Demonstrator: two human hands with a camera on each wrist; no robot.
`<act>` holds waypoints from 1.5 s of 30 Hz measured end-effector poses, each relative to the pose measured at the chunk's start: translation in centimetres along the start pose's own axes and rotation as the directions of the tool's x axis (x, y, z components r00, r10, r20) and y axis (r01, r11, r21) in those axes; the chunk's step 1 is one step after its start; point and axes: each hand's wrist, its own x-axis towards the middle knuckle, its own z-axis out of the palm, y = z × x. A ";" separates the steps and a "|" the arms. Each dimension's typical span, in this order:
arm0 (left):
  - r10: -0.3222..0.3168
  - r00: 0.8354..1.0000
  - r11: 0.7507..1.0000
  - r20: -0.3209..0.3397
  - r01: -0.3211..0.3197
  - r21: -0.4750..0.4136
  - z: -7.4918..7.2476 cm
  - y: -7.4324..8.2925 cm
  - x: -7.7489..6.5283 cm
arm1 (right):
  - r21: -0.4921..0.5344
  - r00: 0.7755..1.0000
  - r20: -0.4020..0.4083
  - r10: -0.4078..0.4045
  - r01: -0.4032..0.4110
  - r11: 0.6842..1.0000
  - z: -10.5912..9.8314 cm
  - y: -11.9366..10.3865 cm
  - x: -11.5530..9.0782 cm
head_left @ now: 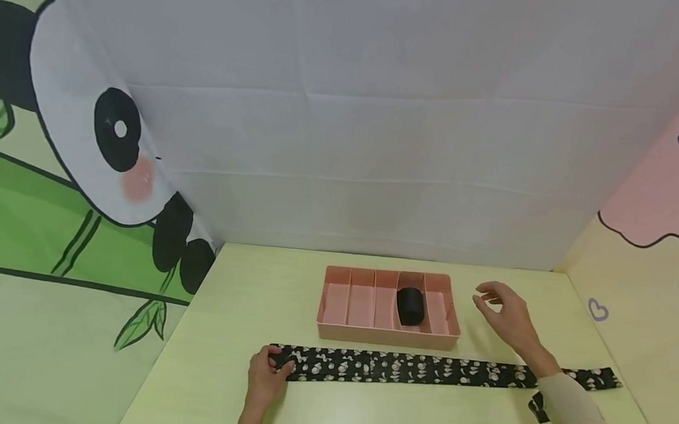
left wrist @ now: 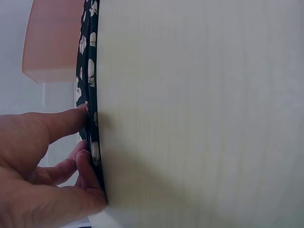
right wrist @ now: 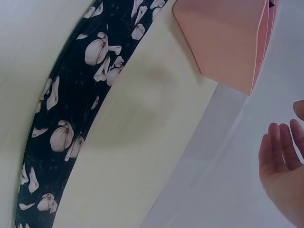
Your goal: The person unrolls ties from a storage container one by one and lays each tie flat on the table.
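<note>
Lower centre of the head view: dark floral strip (head_left: 399, 368) lies across table (head_left: 220, 309); left hand (head_left: 264, 377) holds its left end, thumb and fingers bent. Right of centre, right hand (head_left: 511, 318) hovers, fingers loosely bent, thumb-finger gap narrow, beside pink tray (head_left: 390, 338) holding black roll (head_left: 410, 307).

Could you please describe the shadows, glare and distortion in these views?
Head view: soft light, a faint shadow beside the left hand, a pale sheen on the near table; left wrist view: a soft shadow on the table, the tray hazy; right wrist view: faint shadows, the patterned strip looks bowed, probably lens distortion, as the head view shows it nearly straight.
</note>
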 end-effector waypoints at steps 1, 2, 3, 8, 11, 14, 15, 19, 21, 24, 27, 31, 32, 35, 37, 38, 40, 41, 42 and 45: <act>0.000 1.000 1.000 -0.001 0.000 -0.001 0.0 0.0 0.0 | 0.001 1.000 -0.002 -0.002 0.002 1.000 0.1 -0.1 0.1; -0.001 1.000 1.000 -0.003 0.001 0.001 0.0 0.0 0.0 | 0.000 1.000 -0.003 -0.005 0.005 1.000 0.2 -0.1 0.2; -0.002 1.000 1.000 -0.002 0.002 0.003 0.0 0.0 0.1 | 0.001 1.000 -0.005 -0.007 0.007 1.000 0.3 -0.2 0.3; -0.002 1.000 1.000 -0.003 0.002 -0.003 0.1 -0.1 0.1 | -0.001 0.999 -0.020 -0.037 0.037 0.999 0.9 -0.3 0.6; 0.000 1.000 1.000 -0.001 0.000 -0.002 0.2 -0.1 0.1 | 0.004 0.998 -0.024 -0.054 0.055 0.999 1.3 -0.3 0.8; 0.001 1.000 1.000 0.000 -0.001 -0.002 0.2 -0.2 0.1 | 0.003 0.998 -0.025 -0.060 0.060 0.998 1.6 -0.4 0.9; 0.001 1.000 1.000 0.001 -0.001 -0.004 0.2 -0.2 0.1 | 0.005 0.998 -0.025 -0.062 0.062 0.998 1.7 -0.5 0.9; -0.009 1.000 1.000 0.008 0.009 -0.005 0.3 -0.1 0.1 | 0.010 0.998 -0.022 -0.058 0.059 0.998 2.1 -0.7 1.1; -0.010 1.000 1.000 0.006 0.010 0.003 0.3 -0.1 0.0 | 0.022 0.998 -0.014 -0.059 0.060 0.998 2.4 -0.9 1.3; -0.006 1.000 1.000 0.003 0.006 0.009 0.2 -0.1 0.1 | 0.047 0.998 -0.003 -0.064 0.064 0.997 2.8 -1.2 1.6; -0.002 1.000 1.000 0.007 0.002 0.001 0.1 -0.1 0.1 | 0.063 0.998 0.002 -0.067 0.067 0.996 3.3 -1.4 1.9; -0.005 1.000 1.000 0.018 0.005 -0.001 0.2 -0.2 0.2 | 0.067 0.998 0.010 -0.066 0.065 0.996 3.7 -1.5 2.1; -0.010 1.000 1.000 0.019 0.010 -0.001 0.2 -0.2 0.2 | 0.069 0.998 0.012 -0.068 0.067 0.995 3.8 -1.5 2.2; -0.022 1.000 1.000 0.018 0.022 0.005 0.3 -0.3 0.2 | 0.081 0.997 0.018 -0.079 0.078 0.994 4.2 -1.6 2.3; -0.030 0.999 1.000 0.019 0.030 0.008 0.4 -0.4 0.3 | 0.088 0.996 0.021 -0.091 0.089 0.992 4.4 -1.7 2.4; -0.031 0.999 1.000 0.018 0.030 0.008 0.4 -0.4 0.3 | 0.094 0.995 0.023 -0.095 0.092 0.991 4.5 -1.7 2.5; -0.034 0.999 0.999 0.019 0.033 0.013 0.4 -0.5 0.3 | 0.098 0.994 0.032 -0.102 0.098 0.990 4.7 -1.8 2.5; -0.035 0.999 0.999 0.021 0.035 0.014 0.4 -0.5 0.3 | 0.104 0.994 0.037 -0.103 0.099 0.990 4.8 -1.8 2.6; -0.034 0.999 0.999 0.024 0.034 0.014 0.4 -0.5 0.2 | 0.114 0.994 0.043 -0.105 0.100 0.988 4.9 -1.9 2.6; -0.036 0.999 0.999 0.027 0.036 0.017 0.5 -0.5 0.1 | 0.120 0.992 0.062 -0.111 0.103 0.987 5.2 -1.9 2.6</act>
